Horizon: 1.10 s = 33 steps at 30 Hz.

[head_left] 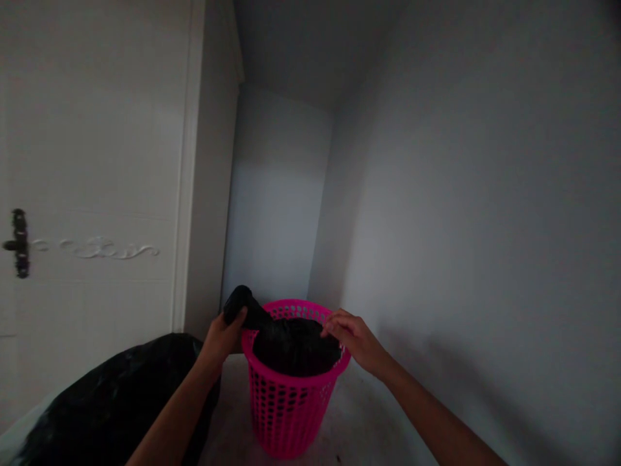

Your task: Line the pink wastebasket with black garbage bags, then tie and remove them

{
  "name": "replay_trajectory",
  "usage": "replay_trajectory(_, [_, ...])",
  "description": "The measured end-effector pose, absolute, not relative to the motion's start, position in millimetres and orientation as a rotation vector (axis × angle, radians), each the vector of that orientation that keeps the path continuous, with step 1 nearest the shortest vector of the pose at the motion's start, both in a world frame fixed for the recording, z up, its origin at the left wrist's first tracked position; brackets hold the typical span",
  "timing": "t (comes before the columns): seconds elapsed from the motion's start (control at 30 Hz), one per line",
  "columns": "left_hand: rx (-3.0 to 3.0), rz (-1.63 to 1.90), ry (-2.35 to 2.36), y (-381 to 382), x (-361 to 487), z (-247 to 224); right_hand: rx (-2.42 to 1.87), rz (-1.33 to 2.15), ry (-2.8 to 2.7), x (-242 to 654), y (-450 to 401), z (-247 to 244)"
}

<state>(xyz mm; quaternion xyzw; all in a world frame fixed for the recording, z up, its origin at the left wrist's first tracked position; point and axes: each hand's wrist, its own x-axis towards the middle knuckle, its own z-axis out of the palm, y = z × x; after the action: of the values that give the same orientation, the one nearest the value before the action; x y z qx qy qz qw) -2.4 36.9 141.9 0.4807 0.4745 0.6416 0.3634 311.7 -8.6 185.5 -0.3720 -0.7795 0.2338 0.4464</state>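
Observation:
A pink plastic basket (pixel 291 414) with rows of holes stands upright on the pale floor. Inside it lies a black plastic bag (pixel 295 346), part of which comes up over the left side of the rim. My left hand (pixel 226 336) is closed on that raised part, just outside the basket's left edge. At the right side of the rim is my right hand (pixel 352 333), its fingers bent together over the bag's edge; what lies between the fingertips is too small and dark to make out.
A large black bag (pixel 121 388) bulges at the lower left. Behind it rises a white cabinet door (pixel 97 142) with a dark handle (pixel 20 244). A plain wall (pixel 460 213) runs along the right and meets the back wall (pixel 276 194) in a corner.

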Motion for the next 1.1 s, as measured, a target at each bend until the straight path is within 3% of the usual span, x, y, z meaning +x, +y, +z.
replay_trajectory(0.1, [1.203,1.652,1.092,15,11,128,-0.893,0.5,-2.068,293,3,199])
replay_trajectory(0.3, [1.578,2.148,1.379,-28,23,106,-0.97,0.339,-2.418,249,46,194])
replay_trajectory(0.43, [2.192,1.831,1.285,-52,20,108,-1.058,0.337,-2.213,234,64,209])
replay_trajectory(0.53, [2.293,1.614,1.286,-62,21,110,-1.084,0.303,-1.972,233,69,239])
replay_trajectory(0.83, [2.264,1.67,1.326,-58,26,104,-0.959,0.13,-1.175,322,63,306])
replay_trajectory(0.97, [2.248,1.822,1.394,-54,32,88,-0.911,-0.129,-0.998,372,38,294])
replay_trajectory(1.1, [2.085,2.058,1.436,-51,47,65,-1.002,-0.234,-0.96,400,17,248])
